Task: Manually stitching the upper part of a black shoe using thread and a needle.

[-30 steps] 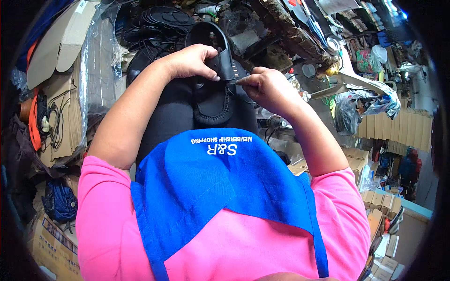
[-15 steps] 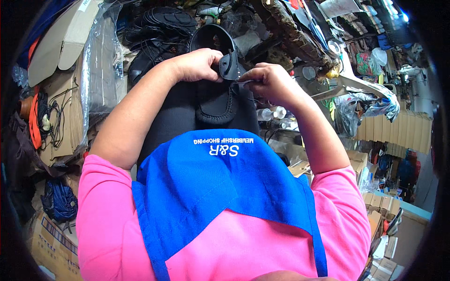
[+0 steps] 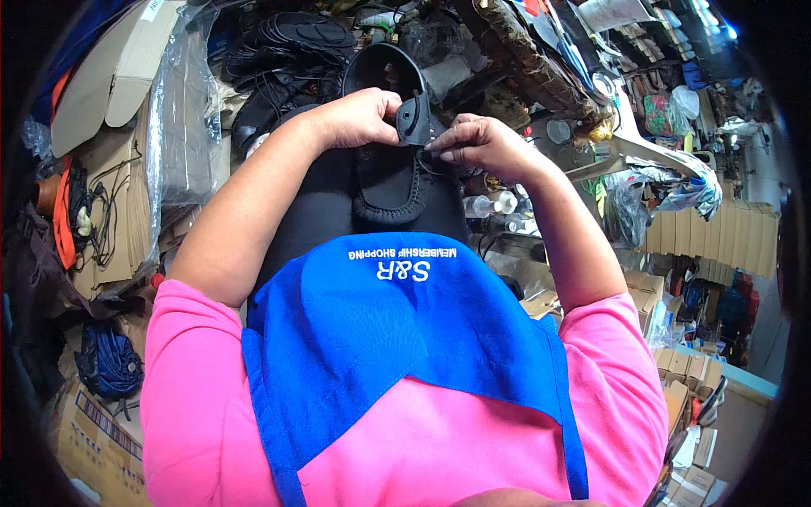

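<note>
head view: left hand (image 3: 365,118) pinches the side of a black shoe (image 3: 385,190) between thumb and fingers, near a flap (image 3: 411,118) with a round stud. right hand (image 3: 492,149): thumb and forefinger drawn near each other at the flap's lower corner; whether they pinch something thin i cannot tell. shoe lies between my thighs on black trousers (image 3: 308,207), stitched toe towards me.

change: against one second ago, the flap has turned and its stud now shows; since half a second ago the shoe has hardly moved, and my right fingertips sit slightly lower.

in the way: my left fingers cover part of the shoe's left edge.

around: clear bottles (image 3: 500,205) beside my right thigh; black soles (image 3: 291,42) beyond my left hand; plastic sheeting (image 3: 176,127) and cardboard (image 3: 114,203) farther left; blue apron (image 3: 363,338) nearest me.
</note>
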A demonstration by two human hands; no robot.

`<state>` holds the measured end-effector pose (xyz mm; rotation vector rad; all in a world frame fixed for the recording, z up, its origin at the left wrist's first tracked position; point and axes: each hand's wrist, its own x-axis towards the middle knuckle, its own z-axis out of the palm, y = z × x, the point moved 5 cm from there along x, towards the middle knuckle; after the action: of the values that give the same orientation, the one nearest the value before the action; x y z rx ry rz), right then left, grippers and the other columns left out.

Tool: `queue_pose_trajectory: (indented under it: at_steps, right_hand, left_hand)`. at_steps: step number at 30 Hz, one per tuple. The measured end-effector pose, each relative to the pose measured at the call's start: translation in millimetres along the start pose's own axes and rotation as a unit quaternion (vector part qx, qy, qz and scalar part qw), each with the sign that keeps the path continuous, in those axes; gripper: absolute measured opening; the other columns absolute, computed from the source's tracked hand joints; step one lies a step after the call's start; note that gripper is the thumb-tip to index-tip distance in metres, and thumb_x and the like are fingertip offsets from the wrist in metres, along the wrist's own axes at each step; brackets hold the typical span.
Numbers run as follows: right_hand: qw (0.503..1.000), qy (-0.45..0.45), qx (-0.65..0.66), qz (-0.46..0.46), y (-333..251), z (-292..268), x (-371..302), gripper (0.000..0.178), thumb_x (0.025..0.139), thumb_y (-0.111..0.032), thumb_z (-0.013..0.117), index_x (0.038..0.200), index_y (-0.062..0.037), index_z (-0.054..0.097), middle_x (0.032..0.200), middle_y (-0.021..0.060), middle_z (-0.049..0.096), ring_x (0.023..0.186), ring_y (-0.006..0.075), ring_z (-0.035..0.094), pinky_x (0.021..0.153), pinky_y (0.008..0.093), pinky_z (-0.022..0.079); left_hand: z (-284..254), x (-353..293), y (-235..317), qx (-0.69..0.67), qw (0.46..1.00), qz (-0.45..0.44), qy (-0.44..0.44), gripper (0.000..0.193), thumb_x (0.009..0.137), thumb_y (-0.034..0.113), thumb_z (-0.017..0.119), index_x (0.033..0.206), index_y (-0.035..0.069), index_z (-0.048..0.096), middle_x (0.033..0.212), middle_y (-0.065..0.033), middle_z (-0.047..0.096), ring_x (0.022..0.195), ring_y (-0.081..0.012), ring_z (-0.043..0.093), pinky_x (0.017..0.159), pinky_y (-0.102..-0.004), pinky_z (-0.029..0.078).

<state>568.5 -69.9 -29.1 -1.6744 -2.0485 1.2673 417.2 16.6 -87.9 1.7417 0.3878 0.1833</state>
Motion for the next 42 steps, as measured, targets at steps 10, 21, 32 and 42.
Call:
queue_pose_trajectory:
  at_steps: [10,21,32,42]
  right_hand:
    - [0.991,-0.063,0.115,0.022,17.1,-1.4,7.4,0.024,0.084,-0.008,0.067,0.107,-0.0089,0.071,0.088,0.0008,0.055,0.089,0.0133,0.053,0.083,0.0270,0.043]
    - [1.000,0.001,-0.027,-0.003,-5.9,-2.0,-3.9,0.025,0.082,-0.006,0.067,0.106,-0.0120,0.071,0.083,0.0009,0.052,0.081,0.0124,0.054,0.075,0.0264,0.046]
    - [0.999,0.023,-0.044,0.013,-11.0,-3.7,-10.8,0.031,0.078,-0.003,0.067,0.107,-0.0137,0.071,0.086,0.0065,0.057,0.079,0.0162,0.059,0.073,0.0283,0.049]
    - [0.999,0.023,-0.046,-0.005,-5.2,-3.7,-10.2,0.028,0.080,-0.005,0.067,0.106,-0.0138,0.071,0.084,0.0040,0.054,0.081,0.0144,0.057,0.075,0.0282,0.047]
  left_hand:
    - [-0.1,0.3,0.8,0.016,0.998,0.050,0.037,0.025,0.069,0.008,0.077,0.091,0.000,0.067,0.089,-0.0025,0.064,0.085,-0.0114,0.058,0.082,-0.0258,0.045]
    - [5.0,3.4,-4.1,-0.064,0.998,-0.009,-0.019,0.029,0.078,0.011,0.072,0.105,0.003,0.066,0.096,0.0010,0.067,0.090,-0.0074,0.057,0.090,-0.0257,0.044]
    - [4.5,1.2,0.6,-0.045,0.999,-0.006,-0.029,0.029,0.077,0.010,0.071,0.104,0.003,0.066,0.101,-0.0007,0.067,0.093,-0.0088,0.057,0.092,-0.0263,0.042]
    - [5.1,-1.4,0.9,-0.071,0.997,-0.006,-0.028,0.029,0.075,0.007,0.070,0.104,0.003,0.067,0.099,-0.0002,0.067,0.094,-0.0089,0.056,0.093,-0.0253,0.041]
